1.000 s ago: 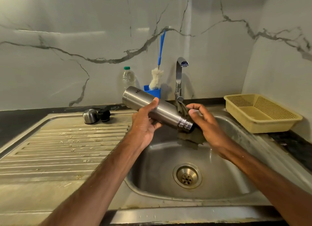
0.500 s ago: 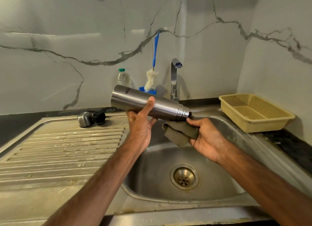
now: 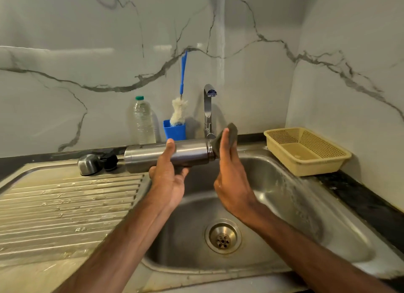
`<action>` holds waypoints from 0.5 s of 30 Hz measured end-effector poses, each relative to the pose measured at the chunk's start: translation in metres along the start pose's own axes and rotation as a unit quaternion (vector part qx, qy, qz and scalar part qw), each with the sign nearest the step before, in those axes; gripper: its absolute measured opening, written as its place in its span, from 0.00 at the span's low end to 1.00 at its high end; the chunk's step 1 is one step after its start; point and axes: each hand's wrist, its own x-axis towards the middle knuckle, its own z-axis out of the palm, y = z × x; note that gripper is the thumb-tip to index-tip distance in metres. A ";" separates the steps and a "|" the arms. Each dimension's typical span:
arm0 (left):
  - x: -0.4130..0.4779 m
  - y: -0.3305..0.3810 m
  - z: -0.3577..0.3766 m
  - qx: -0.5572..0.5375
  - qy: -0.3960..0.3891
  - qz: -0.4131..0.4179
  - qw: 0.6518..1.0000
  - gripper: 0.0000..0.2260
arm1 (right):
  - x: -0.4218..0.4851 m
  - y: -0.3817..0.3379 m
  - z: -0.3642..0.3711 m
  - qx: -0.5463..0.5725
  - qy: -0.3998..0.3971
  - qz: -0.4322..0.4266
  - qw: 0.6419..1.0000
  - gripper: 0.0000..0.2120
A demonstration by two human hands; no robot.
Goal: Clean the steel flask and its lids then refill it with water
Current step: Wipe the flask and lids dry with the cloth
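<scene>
The steel flask point(image 3: 150, 156) lies horizontal above the sink's left rim, its open neck pointing right. My left hand point(image 3: 169, 174) grips it from below, thumb across its middle. My right hand point(image 3: 229, 179) holds a dark scrub pad point(image 3: 228, 135) flat against the flask's mouth. On the draining board at the back stand the steel cup lid point(image 3: 88, 164) and, touching its right side, the black stopper lid point(image 3: 110, 160). No water runs from the tap point(image 3: 208, 109).
The sink basin point(image 3: 284, 205) with its drain point(image 3: 223, 236) lies below my hands. A ridged draining board point(image 3: 65, 205) spreads left. Behind stand a clear plastic bottle point(image 3: 143, 120) and a blue cup point(image 3: 175, 130) holding a bottle brush point(image 3: 179, 111). A yellow basket point(image 3: 306, 150) sits right.
The flask has levelled out from a downward tilt to horizontal. My right hand has lifted the scrub pad from under the neck up against the mouth.
</scene>
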 end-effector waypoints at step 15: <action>-0.002 0.004 -0.002 0.091 -0.001 0.044 0.995 0.27 | 0.002 0.017 -0.013 -0.070 -0.124 0.007 0.990 0.45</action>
